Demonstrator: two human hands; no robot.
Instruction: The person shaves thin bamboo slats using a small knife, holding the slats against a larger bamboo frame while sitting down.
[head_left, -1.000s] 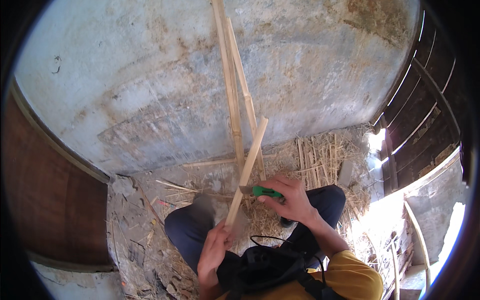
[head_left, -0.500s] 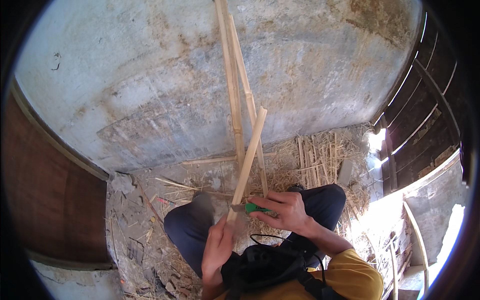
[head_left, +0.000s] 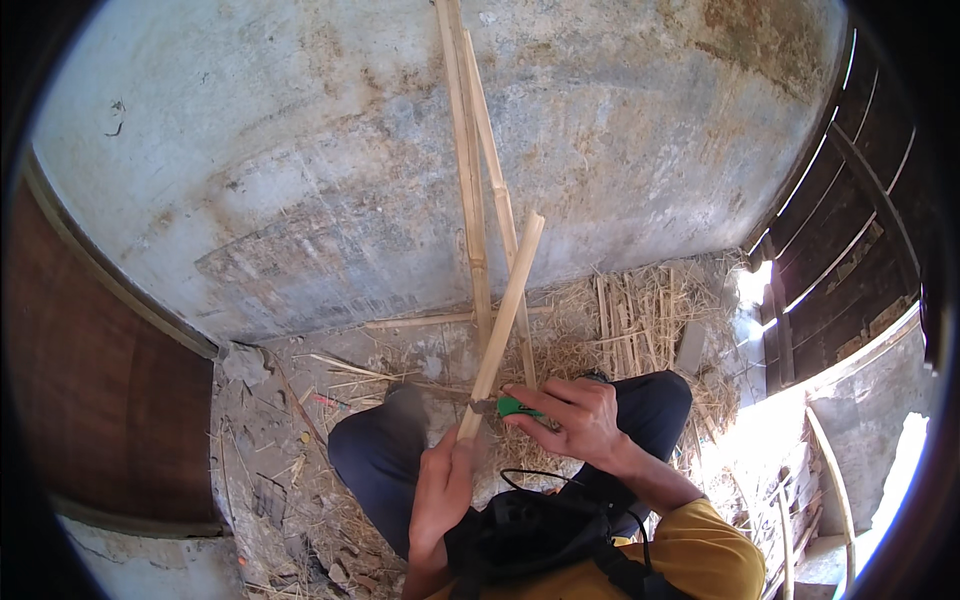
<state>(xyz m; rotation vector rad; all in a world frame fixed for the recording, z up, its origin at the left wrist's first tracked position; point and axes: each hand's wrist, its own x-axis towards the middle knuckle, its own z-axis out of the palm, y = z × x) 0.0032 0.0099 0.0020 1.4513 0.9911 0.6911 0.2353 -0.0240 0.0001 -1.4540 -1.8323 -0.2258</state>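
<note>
Bamboo strip: pale tan, long + narrow, approx. mid-frame. Tilted, top end leaning R, btm end lower L, below frame ctr & partly hidden. Upper end blunt, roughly sq. Knife: green handle w/ short greyish blade, below ctr & slightly R. Lies approx. horiz., blade pointing L, up against strip's lower part; handle partly covered. Exact bite of blade too small to tell.

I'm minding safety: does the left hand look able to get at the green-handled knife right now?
Probably not freely, though close: the left hand grips the wooden strip, and the right hand holds the knife.
</note>
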